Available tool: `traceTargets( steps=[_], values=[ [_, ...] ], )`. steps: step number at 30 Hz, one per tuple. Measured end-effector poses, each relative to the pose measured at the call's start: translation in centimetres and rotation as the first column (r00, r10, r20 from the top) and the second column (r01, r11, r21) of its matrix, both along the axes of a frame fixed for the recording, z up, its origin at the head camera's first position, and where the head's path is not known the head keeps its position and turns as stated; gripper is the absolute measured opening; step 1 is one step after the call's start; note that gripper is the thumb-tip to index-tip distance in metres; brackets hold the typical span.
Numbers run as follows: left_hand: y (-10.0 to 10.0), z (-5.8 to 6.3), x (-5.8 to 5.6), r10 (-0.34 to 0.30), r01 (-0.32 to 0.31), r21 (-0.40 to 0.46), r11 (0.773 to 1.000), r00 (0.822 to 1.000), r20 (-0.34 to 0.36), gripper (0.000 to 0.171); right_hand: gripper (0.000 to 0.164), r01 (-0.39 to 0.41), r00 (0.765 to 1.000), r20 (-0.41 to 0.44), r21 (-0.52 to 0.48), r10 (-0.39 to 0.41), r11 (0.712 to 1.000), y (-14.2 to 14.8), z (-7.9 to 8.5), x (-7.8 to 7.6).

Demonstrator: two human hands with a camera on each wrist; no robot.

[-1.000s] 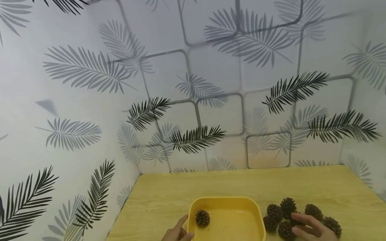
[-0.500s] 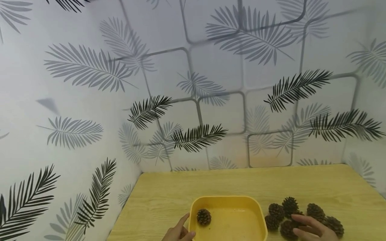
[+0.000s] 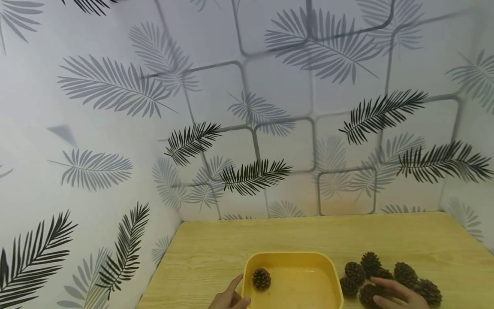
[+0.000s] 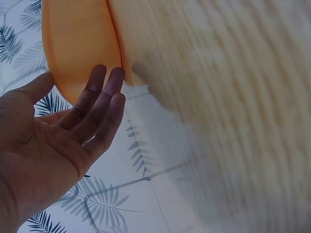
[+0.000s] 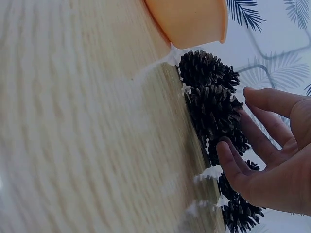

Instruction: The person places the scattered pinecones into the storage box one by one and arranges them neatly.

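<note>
At the left side of the yellow tray (image 3: 297, 255), my left hand (image 3: 228, 298) has its thumb at the rim. In the left wrist view its fingers (image 4: 109, 119) lie slightly bent against the tray's outer wall. One brown pine cone (image 3: 261, 279) sits in the tray's back left corner. Right of the tray, my right hand (image 3: 401, 295) reaches over a group of pine cones with thumb and fingers spread apart. Its fingertips come right up to a large pine cone (image 5: 212, 110), which is not gripped. The other fingers are partly hidden.
More pine cones (image 3: 354, 273) lie around the right hand, with another (image 3: 428, 292) at the far right of the group. The light wooden table (image 3: 216, 240) backs onto a wall (image 3: 278, 189) with leaf-patterned covering.
The right hand shifts slightly among the pine cones, its fingers a little more apart. The left hand stays at the tray, and the cone inside has not moved. The view drifts slightly.
</note>
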State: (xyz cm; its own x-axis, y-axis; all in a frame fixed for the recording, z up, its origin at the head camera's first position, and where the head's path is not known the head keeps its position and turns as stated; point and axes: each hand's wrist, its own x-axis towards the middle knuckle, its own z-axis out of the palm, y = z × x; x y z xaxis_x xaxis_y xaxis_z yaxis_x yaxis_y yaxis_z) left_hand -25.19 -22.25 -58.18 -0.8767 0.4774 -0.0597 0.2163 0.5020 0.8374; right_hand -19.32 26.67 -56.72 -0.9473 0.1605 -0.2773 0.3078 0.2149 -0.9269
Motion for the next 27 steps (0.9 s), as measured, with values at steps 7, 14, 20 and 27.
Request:
traceTargets(
  steps=[7,14,20,27],
  values=[
    [0.2,0.7,0.6,0.016,-0.016,0.030,0.999,1.000,-0.006,0.086,0.080,-0.047,0.998,0.028,-0.015,0.047,0.999,0.0,-0.2,-0.6],
    [-0.8,-3.6,-1.8,0.063,-0.064,0.011,0.998,0.995,0.072,0.087,0.077,-0.073,0.996,0.046,-0.059,0.075,0.996,-0.2,-0.1,-0.7],
    [-1.0,-4.1,-2.1,0.065,-0.067,0.021,0.998,0.993,0.094,0.088,0.075,-0.122,0.991,0.052,-0.009,0.122,0.993,-0.4,0.0,-0.8],
    [-1.2,-4.3,-2.4,0.057,-0.066,0.056,0.996,0.987,0.150,0.088,0.077,-0.158,0.987,0.017,0.125,0.157,0.979,-0.3,-0.3,-1.2]
  ],
)
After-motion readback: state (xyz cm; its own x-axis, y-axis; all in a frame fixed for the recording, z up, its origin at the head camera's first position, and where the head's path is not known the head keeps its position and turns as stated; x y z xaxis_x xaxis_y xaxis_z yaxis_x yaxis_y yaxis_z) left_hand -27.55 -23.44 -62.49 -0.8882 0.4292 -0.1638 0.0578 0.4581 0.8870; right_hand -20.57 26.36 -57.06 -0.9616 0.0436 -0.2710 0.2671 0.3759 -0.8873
